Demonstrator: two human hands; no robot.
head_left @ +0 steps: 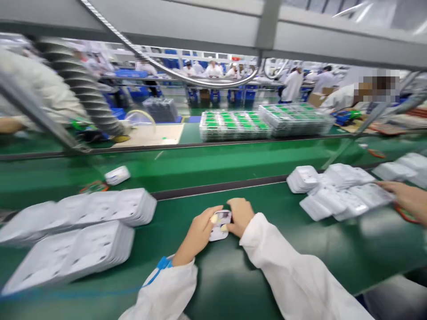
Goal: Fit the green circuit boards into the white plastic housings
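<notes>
A small white plastic housing with rounded corners (218, 233) is held between my two hands over the green work surface. My left hand (199, 230) grips its left side, with the thumb laid on the face. On the opposite side, my right hand (240, 216) has its fingers curled around the upper right edge and its thumb on the face. Pale covers show on the thumb tips. My fingers hide part of the housing, and a dark patch shows near its top. A blue wrist strap (163, 263) is around my left wrist.
Stacked white plastic housings (116, 242) stand at left, and more stacks (347, 202) at right near another person's hand (405, 198). A green conveyor belt (207, 162) runs behind, carrying a white device (117, 175). Beyond are trays of green circuit boards (235, 126) and a grey hose (78, 89).
</notes>
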